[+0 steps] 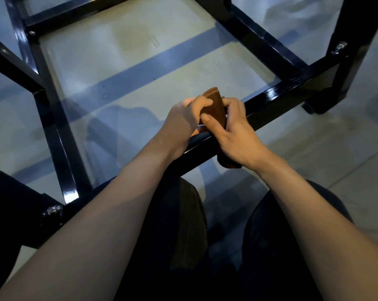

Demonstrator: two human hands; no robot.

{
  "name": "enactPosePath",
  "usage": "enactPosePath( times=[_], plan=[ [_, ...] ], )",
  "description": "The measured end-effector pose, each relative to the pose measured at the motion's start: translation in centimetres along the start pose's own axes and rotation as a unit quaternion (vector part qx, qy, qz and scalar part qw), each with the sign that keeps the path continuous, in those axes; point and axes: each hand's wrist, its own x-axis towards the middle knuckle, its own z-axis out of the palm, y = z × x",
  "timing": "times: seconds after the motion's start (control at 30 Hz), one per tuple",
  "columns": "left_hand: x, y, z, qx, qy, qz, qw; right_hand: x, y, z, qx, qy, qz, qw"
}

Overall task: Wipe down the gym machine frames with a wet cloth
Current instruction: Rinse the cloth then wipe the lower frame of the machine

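A folded brown cloth (215,105) is held above the near black bar of the gym machine frame (277,92), which runs diagonally from lower left to upper right. My left hand (184,120) grips the cloth from the left, fingers curled over its top edge. From the right, my right hand (235,131) holds the cloth, thumb pressed on its face. A lower end of the cloth (228,164) hangs below the right wrist, on the near side of the bar.
Other black frame bars (53,118) form a low grid over the pale floor (140,68), with bolts at the joints (340,47). An upright post (357,40) rises at the upper right. My dark-trousered knees (183,224) are just behind the near bar.
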Motion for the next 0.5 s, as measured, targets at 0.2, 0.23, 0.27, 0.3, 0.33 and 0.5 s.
enactPosePath(
  times=[0.2,0.23,0.27,0.3,0.33,0.5],
  plan=[
    [-0.5,0.6,-0.1,-0.080,0.004,-0.008,0.997,-0.6,-0.9,0.7,-0.008,-0.011,-0.016,1.000],
    [-0.5,0.6,-0.3,-0.106,0.002,-0.009,0.994,-0.5,-1.0,0.7,-0.013,-0.009,-0.009,1.000],
    [-0.3,0.5,-0.4,-0.121,0.007,-0.011,0.993,-0.4,-1.1,0.6,-0.030,-0.006,0.006,1.000],
    [-0.1,0.2,-0.6,-0.114,0.025,-0.011,0.993,-0.3,-0.9,0.4,-0.064,0.001,0.025,0.998],
    [0.4,-0.3,-0.9,-0.062,0.061,-0.005,0.996,0.0,-0.5,0.0,-0.109,0.026,0.041,0.993],
    [0.7,-2.7,-2.9,0.475,0.077,-0.004,0.877,1.3,2.9,-5.0,-0.296,0.174,0.108,0.933]
  ],
)
